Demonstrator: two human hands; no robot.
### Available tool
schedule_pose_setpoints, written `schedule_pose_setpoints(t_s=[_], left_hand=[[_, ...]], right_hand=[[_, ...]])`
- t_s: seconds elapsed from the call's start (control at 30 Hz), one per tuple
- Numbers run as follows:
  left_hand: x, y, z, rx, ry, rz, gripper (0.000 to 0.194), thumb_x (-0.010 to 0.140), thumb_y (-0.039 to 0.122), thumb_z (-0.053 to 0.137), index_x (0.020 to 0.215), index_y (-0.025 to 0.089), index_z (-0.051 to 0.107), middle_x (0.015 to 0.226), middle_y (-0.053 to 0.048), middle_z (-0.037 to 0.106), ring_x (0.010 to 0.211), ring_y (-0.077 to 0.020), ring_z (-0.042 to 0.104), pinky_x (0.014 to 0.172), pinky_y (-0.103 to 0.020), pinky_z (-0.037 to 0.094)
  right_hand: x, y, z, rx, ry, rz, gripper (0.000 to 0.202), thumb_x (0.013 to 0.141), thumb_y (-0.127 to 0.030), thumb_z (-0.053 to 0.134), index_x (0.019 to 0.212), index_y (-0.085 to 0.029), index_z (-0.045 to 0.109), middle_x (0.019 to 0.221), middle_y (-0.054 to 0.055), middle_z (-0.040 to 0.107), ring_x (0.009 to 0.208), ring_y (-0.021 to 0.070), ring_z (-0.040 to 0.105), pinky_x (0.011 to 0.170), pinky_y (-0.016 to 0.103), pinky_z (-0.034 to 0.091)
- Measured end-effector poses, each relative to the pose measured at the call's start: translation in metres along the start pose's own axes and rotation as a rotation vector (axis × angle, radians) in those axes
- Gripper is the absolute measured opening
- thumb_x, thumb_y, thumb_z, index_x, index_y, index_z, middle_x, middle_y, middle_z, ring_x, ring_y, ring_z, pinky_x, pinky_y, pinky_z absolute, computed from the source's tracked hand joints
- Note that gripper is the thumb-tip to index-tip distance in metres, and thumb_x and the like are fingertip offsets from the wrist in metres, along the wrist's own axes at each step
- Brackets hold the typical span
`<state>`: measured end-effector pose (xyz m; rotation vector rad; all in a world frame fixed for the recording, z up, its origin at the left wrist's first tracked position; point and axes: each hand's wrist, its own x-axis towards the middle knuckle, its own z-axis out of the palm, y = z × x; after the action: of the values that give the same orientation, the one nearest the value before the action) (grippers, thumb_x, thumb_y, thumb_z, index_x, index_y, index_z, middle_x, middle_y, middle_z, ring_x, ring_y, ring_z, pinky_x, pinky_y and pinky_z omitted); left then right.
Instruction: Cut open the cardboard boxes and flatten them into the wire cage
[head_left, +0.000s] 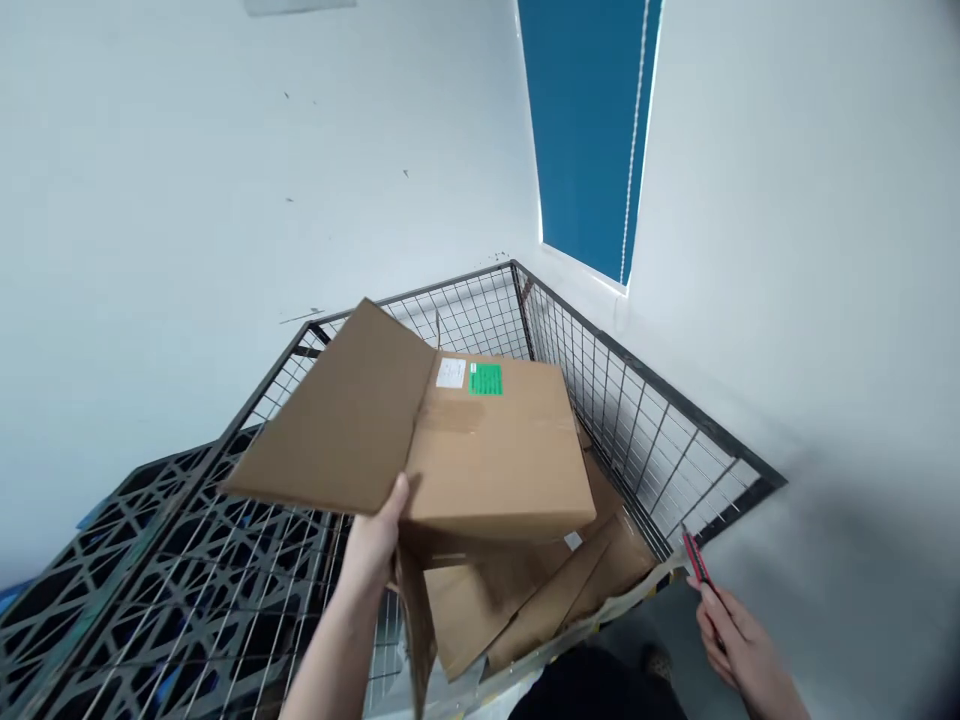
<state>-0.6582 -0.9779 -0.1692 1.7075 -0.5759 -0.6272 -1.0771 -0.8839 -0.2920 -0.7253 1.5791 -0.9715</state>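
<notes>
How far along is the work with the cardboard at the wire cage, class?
Done: several flattened cardboard sheets already lie inside the wire cage. In hand: the left hand grips a flattened cardboard box above the cage, while the right hand holds a red utility knife. Left: that box is not yet in the cage.

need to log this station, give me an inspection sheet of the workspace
surface: wire mesh cage in a wall corner, no table seen
job's things: flattened cardboard box with white and green labels, held over the cage
clutter: more flattened cardboard lying in the cage; black plastic pallet beside it
grippers: left hand grips the box edge; right hand holds a red utility knife
cables: blind cord
surroundings: white walls, blue roller blind
</notes>
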Motion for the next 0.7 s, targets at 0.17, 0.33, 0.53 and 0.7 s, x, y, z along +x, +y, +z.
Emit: schedule_pose_setpoints(t_s=[0.17, 0.33, 0.53, 0.7], left_hand=[[-0.008, -0.077, 0.008, -0.006, 0.076, -0.166, 0.059, 0.081, 0.04, 0.073, 0.132, 0.015, 0.058, 0.147, -0.012, 0.054, 0.14, -0.0272, 0.045, 0.123, -0.041, 0.027], [-0.04, -0.093, 0.0, -0.145, 0.203, -0.262, 0.06, 0.087, 0.036, 0.066, 0.141, 0.015, 0.05, 0.152, -0.011, 0.048, 0.142, -0.0247, 0.042, 0.123, -0.038, 0.027], [-0.06, -0.106, 0.01, -0.299, 0.161, -0.451, 0.059, 0.088, 0.044, 0.064, 0.136, 0.011, 0.055, 0.151, -0.013, 0.049, 0.141, -0.0241, 0.044, 0.12, -0.035, 0.031], [-0.053, -0.119, 0.003, -0.265, 0.126, -0.44, 0.063, 0.08, 0.055, 0.07, 0.129, 0.016, 0.063, 0.142, -0.013, 0.058, 0.138, -0.0271, 0.047, 0.117, -0.036, 0.038]], right_hand=[[0.05, -0.058, 0.058, 0.088, -0.174, 0.022, 0.064, 0.068, -0.077, 0.066, 0.099, -0.021, 0.06, 0.06, -0.005, 0.04, 0.046, 0.0089, 0.034, 0.038, 0.021, 0.024], [0.084, -0.096, 0.13, 0.052, -0.421, -0.126, 0.06, 0.075, -0.079, 0.059, 0.089, -0.021, 0.055, 0.06, -0.006, 0.039, 0.046, 0.0074, 0.033, 0.038, 0.02, 0.023], [0.107, -0.083, 0.196, -0.102, -0.592, -0.346, 0.05, 0.089, -0.072, 0.046, 0.083, -0.023, 0.051, 0.056, -0.006, 0.04, 0.044, 0.0104, 0.037, 0.041, 0.023, 0.029], [0.119, -0.067, 0.218, -0.298, -0.572, -0.525, 0.045, 0.092, -0.067, 0.043, 0.086, -0.024, 0.055, 0.06, 0.0, 0.052, 0.053, 0.0179, 0.05, 0.052, 0.028, 0.035]])
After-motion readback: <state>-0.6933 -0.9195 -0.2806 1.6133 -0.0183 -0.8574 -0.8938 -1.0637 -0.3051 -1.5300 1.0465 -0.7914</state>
